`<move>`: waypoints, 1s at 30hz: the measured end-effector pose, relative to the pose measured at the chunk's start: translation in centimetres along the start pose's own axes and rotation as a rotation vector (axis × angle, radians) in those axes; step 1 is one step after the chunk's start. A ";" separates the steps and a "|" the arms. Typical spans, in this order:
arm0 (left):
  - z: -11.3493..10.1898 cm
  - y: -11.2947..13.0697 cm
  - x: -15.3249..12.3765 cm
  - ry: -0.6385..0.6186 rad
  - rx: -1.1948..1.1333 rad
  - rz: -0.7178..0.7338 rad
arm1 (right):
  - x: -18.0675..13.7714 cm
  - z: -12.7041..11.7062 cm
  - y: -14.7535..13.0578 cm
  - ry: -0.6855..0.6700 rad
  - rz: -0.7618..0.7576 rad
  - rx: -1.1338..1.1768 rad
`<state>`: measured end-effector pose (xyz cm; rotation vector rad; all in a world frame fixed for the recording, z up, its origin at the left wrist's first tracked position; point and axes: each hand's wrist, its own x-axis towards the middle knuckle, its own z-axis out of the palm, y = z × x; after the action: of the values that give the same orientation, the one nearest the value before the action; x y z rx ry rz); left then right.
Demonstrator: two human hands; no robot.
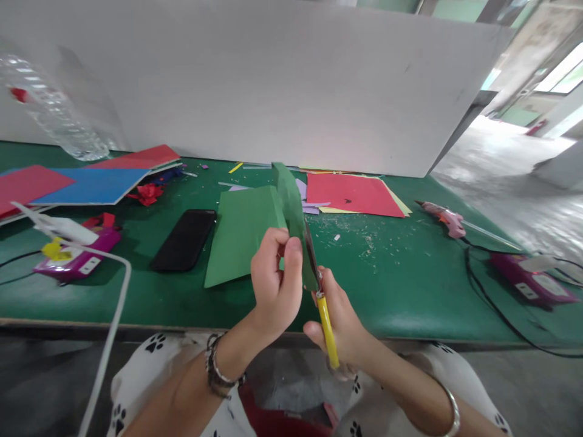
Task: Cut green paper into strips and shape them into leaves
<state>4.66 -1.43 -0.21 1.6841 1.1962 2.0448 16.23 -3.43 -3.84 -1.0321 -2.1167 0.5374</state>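
Note:
My left hand (277,285) pinches a piece of green paper (290,197), held up on edge above the front of the table. In my right hand (341,321) is a pair of scissors (327,328) with yellow handles. Its blades lie along the right side of the held paper, touching or very near it; whether they are cutting cannot be seen. Behind and left of my left hand, a larger green sheet (241,224) lies flat on the table. A black phone (186,240) rests just left of that sheet.
Red paper (353,194) lies over yellow and purple pieces at the back. A pink glue gun (444,217) and a purple power strip (531,279) with cables are right. Left are another purple power strip (84,252), a white cable, coloured boards (95,185) and a plastic bottle (54,112).

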 end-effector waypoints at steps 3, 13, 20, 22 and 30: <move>0.0 0.0 -0.1 -0.030 0.023 0.037 | -0.1 0.2 0.0 0.022 -0.003 0.024; 0.2 0.4 -0.5 -0.099 -0.034 0.026 | -0.4 0.1 -0.2 0.018 0.037 0.050; 0.4 0.5 -0.5 -0.171 -0.104 0.015 | 0.2 -0.3 -0.4 0.005 -0.022 0.091; 0.4 0.5 -0.4 -0.176 -0.107 0.001 | 0.2 -0.3 -0.4 0.018 -0.029 0.086; 0.3 0.5 -0.3 -0.217 -0.105 -0.007 | -0.2 0.2 0.0 0.064 -0.042 0.091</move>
<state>5.20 -1.85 -0.05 1.7933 1.0060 1.8301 16.18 -3.64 -4.03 -0.9395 -2.0341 0.5680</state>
